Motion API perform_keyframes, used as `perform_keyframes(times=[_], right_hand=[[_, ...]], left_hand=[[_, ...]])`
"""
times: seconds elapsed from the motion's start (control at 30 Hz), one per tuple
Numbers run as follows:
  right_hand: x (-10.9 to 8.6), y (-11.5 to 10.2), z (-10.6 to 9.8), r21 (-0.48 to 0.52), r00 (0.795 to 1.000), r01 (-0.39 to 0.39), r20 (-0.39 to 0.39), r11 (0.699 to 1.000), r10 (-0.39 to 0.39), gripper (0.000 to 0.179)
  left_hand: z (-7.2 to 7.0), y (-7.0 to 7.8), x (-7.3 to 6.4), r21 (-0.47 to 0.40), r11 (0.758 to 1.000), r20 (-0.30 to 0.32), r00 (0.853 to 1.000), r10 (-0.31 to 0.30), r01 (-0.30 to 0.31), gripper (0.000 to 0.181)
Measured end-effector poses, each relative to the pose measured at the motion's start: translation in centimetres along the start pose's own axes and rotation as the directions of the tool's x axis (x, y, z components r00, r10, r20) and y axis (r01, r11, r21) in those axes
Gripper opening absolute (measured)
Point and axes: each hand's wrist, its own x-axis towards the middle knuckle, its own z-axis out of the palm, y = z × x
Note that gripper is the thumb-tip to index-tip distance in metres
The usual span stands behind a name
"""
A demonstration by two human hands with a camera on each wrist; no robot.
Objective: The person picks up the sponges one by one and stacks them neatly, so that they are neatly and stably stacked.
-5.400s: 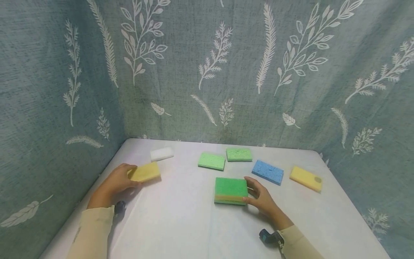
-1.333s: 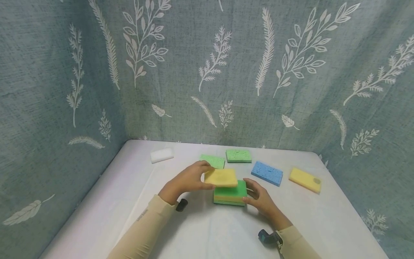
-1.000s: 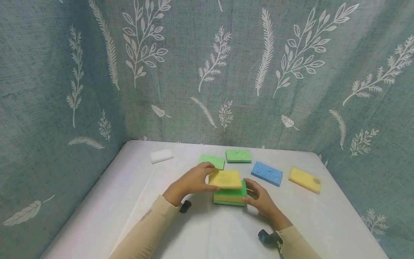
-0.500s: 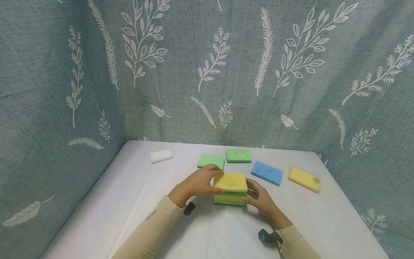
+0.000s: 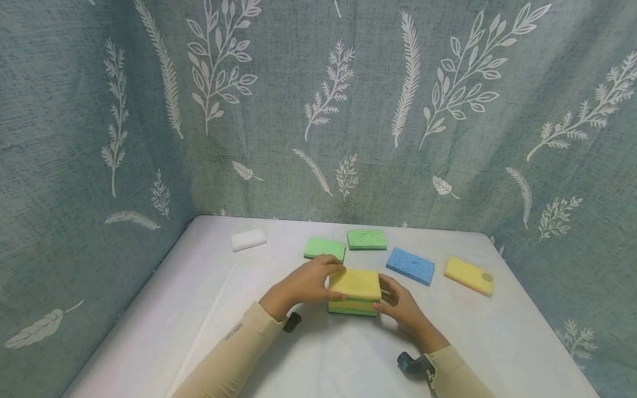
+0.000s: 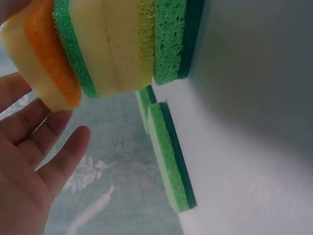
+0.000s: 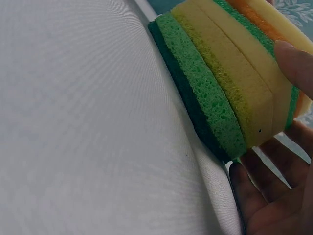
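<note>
In the head view my left hand (image 5: 311, 282) grips a yellow sponge (image 5: 355, 283) by its left end, thumb at the near side and fingers at the far side. That sponge lies on top of a sponge stack (image 5: 352, 307). Its underside shows an orange layer (image 6: 46, 49) in the left wrist view. Below come a thin green layer, cream foam (image 7: 230, 58), an olive-yellow layer, and a light green sponge (image 7: 200, 88) with a dark green base. My right hand (image 5: 403, 305) holds the stack's right end between thumb and fingers.
Behind the stack lie two light green sponges (image 5: 324, 249). A blue sponge (image 5: 411, 266) and another yellow sponge (image 5: 469, 275) are to the right. A white block (image 5: 249, 239) lies at the back left of the white table (image 5: 209, 309). Patterned curtains (image 5: 278, 110) enclose the table.
My left hand has carried the yellow sponge from the left side rightward, then lowered it onto the stack, covering the green top. The right hand has stayed at the stack's right end.
</note>
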Motion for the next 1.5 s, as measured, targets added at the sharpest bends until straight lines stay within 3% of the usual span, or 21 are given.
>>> perform_keyframes(times=[0.1, 0.27, 0.5, 0.67, 1.07, 1.5], right_hand=[[-0.2, -1.4, 0.0, -0.006, 1.0, -0.006, 0.007, 1.0, 0.006, 0.072], [-0.3, -1.5, 0.0, -0.024, 1.0, -0.008, 0.015, 1.0, 0.009, 0.072], [0.1, 1.4, -0.2, -0.009, 1.0, -0.021, -0.008, 1.0, 0.021, 0.076], [0.2, 1.7, -0.2, 0.014, 1.0, -0.013, -0.002, 1.0, 0.013, 0.076], [0.2, 1.8, -0.3, 0.002, 1.0, -0.014, -0.003, 1.0, 0.014, 0.077], [0.3, 1.9, -0.2, -0.01, 0.999, -0.032, -0.015, 0.999, 0.032, 0.079]], left_hand=[[0.1, 0.1, 0.0, 0.001, 1.0, 0.003, 1.0, -0.011, 0.011, 0.069], [0.3, 0.2, 0.0, -0.005, 1.0, 0.007, 1.0, -0.018, 0.018, 0.07], [0.3, 0.0, -0.2, -0.039, 0.999, 0.018, 1.0, -0.012, 0.012, 0.081], [0.5, -0.4, -0.5, -0.078, 0.996, 0.043, 0.999, -0.03, 0.033, 0.09], [0.6, -0.7, -0.5, -0.095, 0.995, 0.04, 0.999, -0.007, 0.011, 0.084], [0.9, -0.8, -0.3, -0.113, 0.993, 0.051, 0.998, -0.025, 0.031, 0.082]])
